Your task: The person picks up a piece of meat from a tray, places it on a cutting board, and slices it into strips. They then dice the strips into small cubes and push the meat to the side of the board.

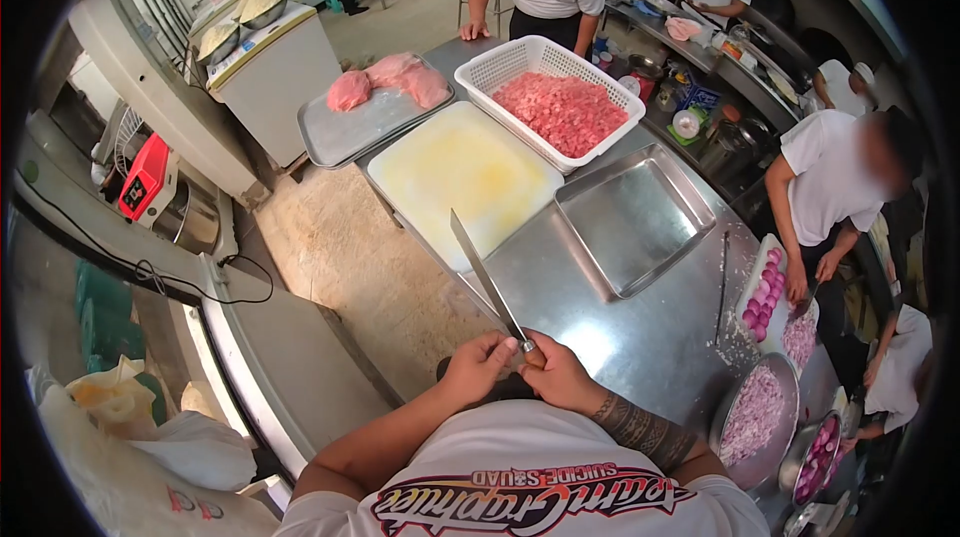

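Note:
A long kitchen knife [484, 279] points away from me over the near edge of the steel table [650, 337]. My right hand [560, 375] grips its wooden handle. My left hand [476, 367] closes around the base of the blade beside it, the two hands touching. Beyond the knife tip lies a white cutting board [462, 177]. Past that stands a white plastic basket [500, 67] full of diced pink meat [563, 109].
An empty steel tray [630, 219] lies right of the board; another tray [345, 132] at the back left holds whole meat pieces. Bowls of chopped onion [752, 415] stand at my right. Several people in white shirts work around the table. A tiled floor gap runs at left.

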Demonstrator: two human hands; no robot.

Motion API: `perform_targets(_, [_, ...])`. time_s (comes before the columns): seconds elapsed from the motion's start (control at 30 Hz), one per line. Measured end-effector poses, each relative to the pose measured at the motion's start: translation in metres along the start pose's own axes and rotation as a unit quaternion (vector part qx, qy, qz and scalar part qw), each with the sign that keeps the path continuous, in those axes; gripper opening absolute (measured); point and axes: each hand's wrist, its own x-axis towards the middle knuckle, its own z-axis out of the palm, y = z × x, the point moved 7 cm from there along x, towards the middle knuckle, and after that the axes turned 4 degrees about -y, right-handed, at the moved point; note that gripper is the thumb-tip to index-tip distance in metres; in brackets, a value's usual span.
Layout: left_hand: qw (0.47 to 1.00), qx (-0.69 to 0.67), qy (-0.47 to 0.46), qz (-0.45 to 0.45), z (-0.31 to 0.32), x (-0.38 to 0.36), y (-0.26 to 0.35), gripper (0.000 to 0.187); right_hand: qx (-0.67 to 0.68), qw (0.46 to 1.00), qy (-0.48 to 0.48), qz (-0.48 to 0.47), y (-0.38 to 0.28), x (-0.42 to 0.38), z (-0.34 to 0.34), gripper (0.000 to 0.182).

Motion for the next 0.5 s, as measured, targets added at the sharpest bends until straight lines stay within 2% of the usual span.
perform_targets(0.1, [0.999,0.012,0.002,0.044,-0.003,0.008,0.014,0.03,0.0,1.0,0.006,-0.007,-0.002,-0.001,0.0,0.06])
perform_targets(0.2, [0.998,-0.049,-0.016,0.031,-0.003,0.02,0.013,0.024,-0.028,0.999,0.005,-0.039,0.0,0.003,-0.001,0.063])
perform_targets(0.33, [0.998,0.01,-0.021,0.059,0.001,0.024,0.027,0.017,-0.052,0.997,0.021,-0.058,0.0,0.003,-0.004,0.063])
perform_targets(0.5, [0.997,0.032,-0.031,0.068,0.008,0.027,0.028,0.01,-0.023,0.999,0.033,-0.031,-0.008,-0.001,-0.008,0.061])
